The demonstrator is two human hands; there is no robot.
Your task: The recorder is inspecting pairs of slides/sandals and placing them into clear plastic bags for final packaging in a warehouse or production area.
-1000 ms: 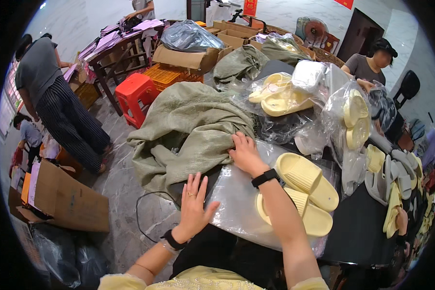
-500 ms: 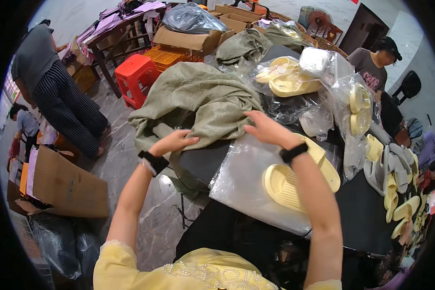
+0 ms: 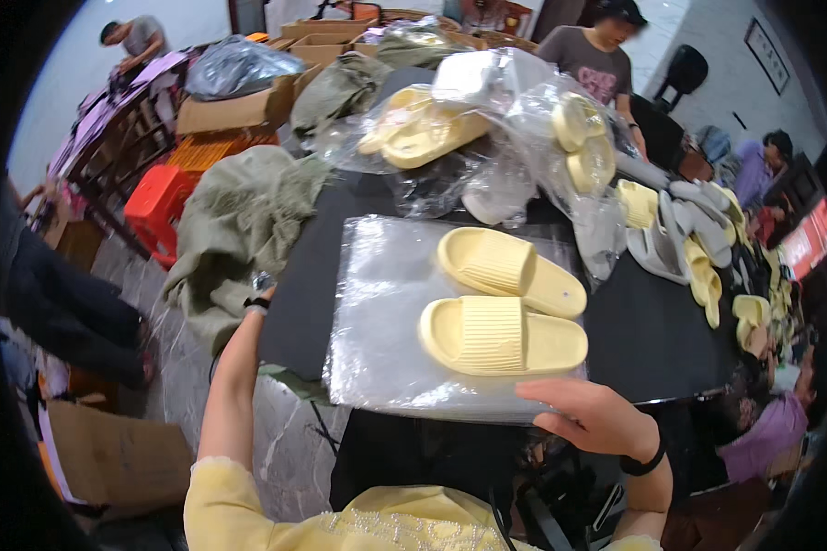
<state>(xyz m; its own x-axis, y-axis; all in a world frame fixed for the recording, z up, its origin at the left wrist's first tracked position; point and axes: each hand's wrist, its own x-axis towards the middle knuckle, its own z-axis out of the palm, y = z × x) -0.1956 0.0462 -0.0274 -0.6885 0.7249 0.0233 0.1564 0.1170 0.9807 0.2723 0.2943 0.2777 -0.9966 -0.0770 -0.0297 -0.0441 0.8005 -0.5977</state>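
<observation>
Two pale yellow slippers, one (image 3: 524,335) nearer me and one (image 3: 510,266) farther, lie side by side on a stack of clear plastic bags (image 3: 377,312). My right hand (image 3: 597,418) is by the stack's near right edge, its fingers stretched out and holding nothing. I cannot tell whether the fingertips touch the bags. At the left edge of the black table (image 3: 294,239), my left hand (image 3: 265,294) is at a crumpled olive-green woven sack (image 3: 239,220). The sack hides most of that hand's fingers. A bit of clear, shiny plastic shows beside it.
Bagged yellow slippers (image 3: 432,133) are heaped at the back, with loose grey slippers (image 3: 657,243) and yellow ones at right. A red stool (image 3: 159,211) and cardboard box (image 3: 115,450) stand left. A person (image 3: 593,55) is across the table; others are around the room.
My left hand has moved down to the sack's side, and the sack is pushed left, baring more table. My right hand has left the sack for the bags' near edge. The view has turned right.
</observation>
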